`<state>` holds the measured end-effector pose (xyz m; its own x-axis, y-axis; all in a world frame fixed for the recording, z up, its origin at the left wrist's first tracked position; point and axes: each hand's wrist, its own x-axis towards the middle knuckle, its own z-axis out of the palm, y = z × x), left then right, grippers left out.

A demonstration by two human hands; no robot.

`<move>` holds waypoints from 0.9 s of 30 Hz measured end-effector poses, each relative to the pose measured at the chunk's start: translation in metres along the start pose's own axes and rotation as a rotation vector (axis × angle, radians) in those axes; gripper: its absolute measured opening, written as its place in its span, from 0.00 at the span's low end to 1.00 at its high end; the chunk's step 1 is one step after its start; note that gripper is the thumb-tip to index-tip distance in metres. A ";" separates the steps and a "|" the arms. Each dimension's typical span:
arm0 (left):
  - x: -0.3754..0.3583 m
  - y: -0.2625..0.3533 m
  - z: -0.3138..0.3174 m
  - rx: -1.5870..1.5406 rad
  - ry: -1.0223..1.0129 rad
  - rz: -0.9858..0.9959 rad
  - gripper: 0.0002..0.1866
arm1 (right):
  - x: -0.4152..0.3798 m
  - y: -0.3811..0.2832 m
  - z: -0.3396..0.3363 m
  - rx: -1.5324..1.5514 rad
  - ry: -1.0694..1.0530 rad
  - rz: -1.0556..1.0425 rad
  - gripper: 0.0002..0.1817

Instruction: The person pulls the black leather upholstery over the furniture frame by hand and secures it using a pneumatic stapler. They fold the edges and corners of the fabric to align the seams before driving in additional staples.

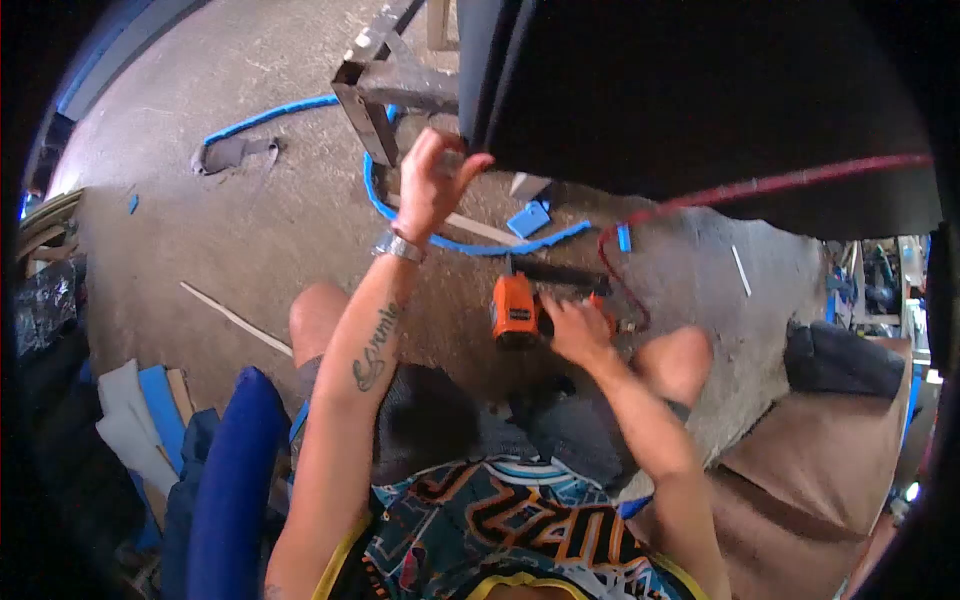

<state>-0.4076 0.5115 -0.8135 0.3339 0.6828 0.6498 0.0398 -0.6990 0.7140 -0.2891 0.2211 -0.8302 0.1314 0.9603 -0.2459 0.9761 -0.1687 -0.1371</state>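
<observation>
My right hand (582, 330) is wrapped round the handle of an orange and black staple gun (515, 312) above my lap. A red air hose (770, 187) runs from the gun up to the right. My left hand (432, 185), with a watch on the wrist, is raised at the lower left corner of a large black fabric panel (680, 90). Its fingers are curled and the thumb points right, at the fabric's edge; what they hold, if anything, is hidden. Just left of the fabric a wooden frame (415, 88) shows.
Blue foam strips (480, 248) and a small blue block (528, 220) lie on the floor. A thin wooden stick (235, 318) is at the left, beside a blue roll (235, 480). Brown material (810, 450) lies at the lower right.
</observation>
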 end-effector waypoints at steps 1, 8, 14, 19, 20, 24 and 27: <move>-0.001 0.007 0.000 0.081 0.007 0.068 0.19 | 0.001 0.002 0.014 0.023 -0.093 0.033 0.36; -0.001 0.034 0.000 0.081 0.098 -0.037 0.18 | -0.003 0.012 0.074 0.026 -0.395 0.069 0.31; -0.008 0.040 -0.001 0.055 0.096 -0.111 0.13 | -0.002 0.032 0.108 -0.042 -0.411 0.009 0.28; -0.023 0.023 0.006 -0.215 0.191 -0.287 0.10 | 0.006 0.033 0.114 0.007 -0.407 0.062 0.28; -0.024 0.020 0.003 -0.075 0.173 -0.216 0.10 | 0.008 0.033 0.112 0.017 -0.433 0.083 0.28; -0.013 0.037 0.003 0.224 0.115 -0.064 0.09 | 0.011 0.031 0.120 0.045 -0.410 0.106 0.26; -0.012 0.039 0.009 0.278 0.110 -0.077 0.08 | 0.014 0.025 0.123 0.064 -0.393 0.108 0.25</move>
<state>-0.4016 0.4739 -0.7960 0.2161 0.7444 0.6318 0.3226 -0.6652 0.6734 -0.2839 0.2026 -0.9555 0.1445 0.7807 -0.6080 0.9458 -0.2896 -0.1470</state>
